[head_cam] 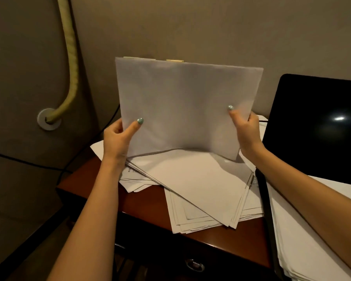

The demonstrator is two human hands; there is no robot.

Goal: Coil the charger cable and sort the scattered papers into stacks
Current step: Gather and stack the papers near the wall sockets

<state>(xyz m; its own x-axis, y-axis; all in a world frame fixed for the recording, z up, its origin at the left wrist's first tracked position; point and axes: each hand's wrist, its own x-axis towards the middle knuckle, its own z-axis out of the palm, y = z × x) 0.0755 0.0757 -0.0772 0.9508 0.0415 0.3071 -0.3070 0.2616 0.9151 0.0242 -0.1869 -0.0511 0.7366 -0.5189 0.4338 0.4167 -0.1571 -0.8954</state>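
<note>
The sheets [188, 106] are thin matt white paper, as is the pile [201, 191] beneath; the nightstand [146, 201] is glossy reddish-brown wood with a shiny metal pull [194, 265]; the laptop [320, 126] is glossy black; the wall [190, 27] looks matt and finely textured; the hose [72, 63] looks ribbed.

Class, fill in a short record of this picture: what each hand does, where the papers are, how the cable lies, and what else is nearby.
left hand: grips the left edge of the sheets
right hand: grips their right edge
sheets: held upright, lower edge down at the pile
pile: fanned and untidy on the table
cable: black, uncoiled, trailing left of the table
laptop: dark, at the right
</note>
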